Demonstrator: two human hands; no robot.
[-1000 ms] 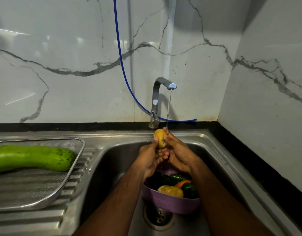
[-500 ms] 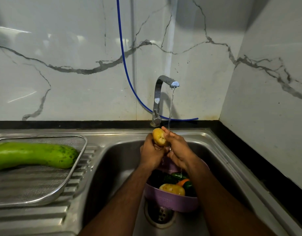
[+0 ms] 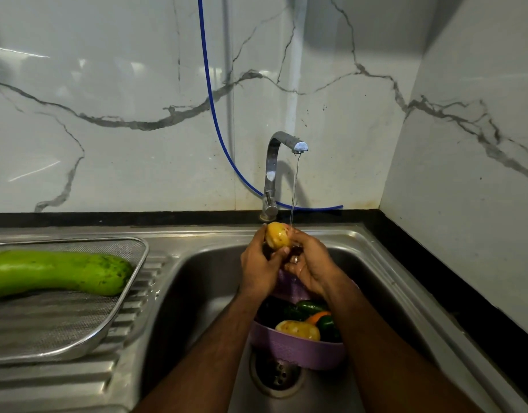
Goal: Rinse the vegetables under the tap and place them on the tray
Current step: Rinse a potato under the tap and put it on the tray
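The potato [image 3: 277,238] sat under the tap [image 3: 282,162] stream above the sink [image 3: 376,257], gripped by the left hand [image 3: 258,269] and right hand [image 3: 312,266]. Firm, light, probably slippery wet; best cupped around its middle. The tray [image 3: 78,341] lay left.

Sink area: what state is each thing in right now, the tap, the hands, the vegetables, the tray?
Tap: running, thin stream.
Potato: held under the stream.
Left hand: grips the potato.
Right hand: wet, fingers on the potato.
Purple basket: in the sink, still holding vegetables.
Green gourd: lying on the tray.
Tray: on the drainboard.
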